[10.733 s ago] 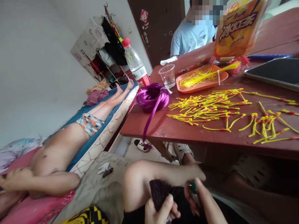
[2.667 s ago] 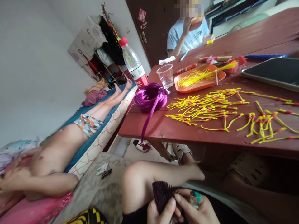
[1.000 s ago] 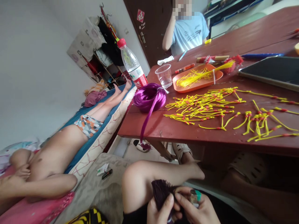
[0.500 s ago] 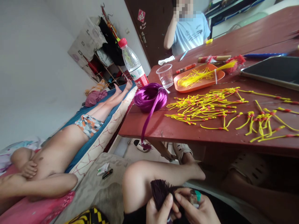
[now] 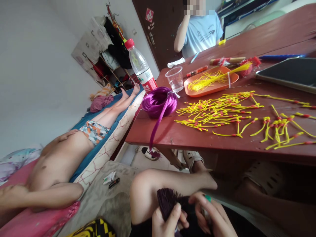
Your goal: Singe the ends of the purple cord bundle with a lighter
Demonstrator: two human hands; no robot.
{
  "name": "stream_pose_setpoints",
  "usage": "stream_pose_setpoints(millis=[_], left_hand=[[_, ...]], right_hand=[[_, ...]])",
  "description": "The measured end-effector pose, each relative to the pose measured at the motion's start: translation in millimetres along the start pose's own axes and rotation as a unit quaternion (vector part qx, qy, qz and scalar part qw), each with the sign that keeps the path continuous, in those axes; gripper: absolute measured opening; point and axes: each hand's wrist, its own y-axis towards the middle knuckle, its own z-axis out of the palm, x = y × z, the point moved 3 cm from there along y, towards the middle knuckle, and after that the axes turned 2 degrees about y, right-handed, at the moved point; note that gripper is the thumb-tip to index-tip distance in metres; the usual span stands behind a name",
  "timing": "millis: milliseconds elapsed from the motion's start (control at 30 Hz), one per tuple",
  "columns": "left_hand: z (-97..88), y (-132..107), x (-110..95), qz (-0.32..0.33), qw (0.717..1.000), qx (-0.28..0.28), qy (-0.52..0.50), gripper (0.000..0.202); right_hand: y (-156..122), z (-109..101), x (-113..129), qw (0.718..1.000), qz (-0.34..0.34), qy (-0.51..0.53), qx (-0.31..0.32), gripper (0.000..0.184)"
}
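Note:
My left hand is closed around a dark purple thread tassel, its cut strands fanning up above the thumb, just over my lap. To its right, my right hand has curled fingers, with a green band on one of them. Whatever those fingers hold is hidden from this angle. On the table corner above lies a coiled purple thread hank, its tail hanging over the edge. Many yellow cords with red knots are spread to the right of it.
The red-brown table carries a bottle, a plastic cup, an orange tray of yellow cords and a dark-screened tablet. A person in a blue shirt sits across. Another person lies on the bed at left.
My right hand has drawn away from the tassel, up and to the right. My left hand still grips the tassel, shifted slightly left. The lying person's hand has moved.

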Motion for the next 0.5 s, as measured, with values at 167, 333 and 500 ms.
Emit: stream_pose_setpoints(millis=[167,333,500], left_hand=[[-2.1,0,-6,0.01,1.0,0.014,0.008,0.036],[-2.7,-2,-7,-0.002,0.999,0.03,0.022,0.036],[-1.0,-4,-8,-0.007,0.999,0.034,0.02,0.035]], right_hand=[[4,-14,-10,0.997,0.036,-0.069,-0.023,0.049],[4,-15,-5,0.993,0.032,-0.115,-0.02,0.044],[4,-15,-4,0.989,0.044,-0.136,-0.031,0.046]])
